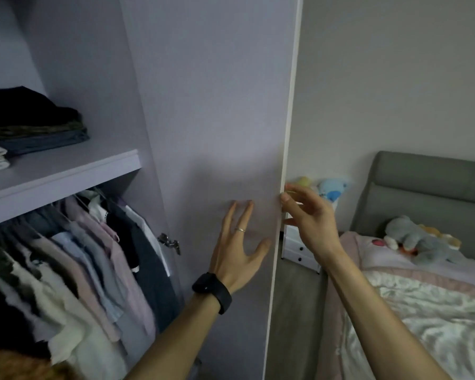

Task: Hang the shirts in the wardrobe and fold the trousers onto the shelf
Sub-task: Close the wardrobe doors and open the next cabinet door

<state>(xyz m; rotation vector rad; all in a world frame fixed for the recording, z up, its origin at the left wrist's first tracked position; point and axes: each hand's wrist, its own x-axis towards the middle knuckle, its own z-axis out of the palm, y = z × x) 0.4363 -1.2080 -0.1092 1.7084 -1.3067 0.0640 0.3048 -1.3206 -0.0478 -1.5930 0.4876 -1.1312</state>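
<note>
The wardrobe door (209, 111) stands open in the middle of the view, its inner lilac face toward me. My left hand (239, 242), with a ring and a black wristband, lies flat against that face with straight fingers. My right hand (307, 215) holds the door's white outer edge, thumb on the front and fingers curled behind it. Inside on the left, several shirts (88, 256) hang close together on the rail. Above them, folded trousers (36, 127) are stacked on the shelf (66, 174).
A metal hinge (169, 242) sits on the door near the hanging clothes. To the right is a bed (409, 311) with a grey headboard and soft toys (417, 239). A small white drawer unit (299, 248) stands behind the door edge.
</note>
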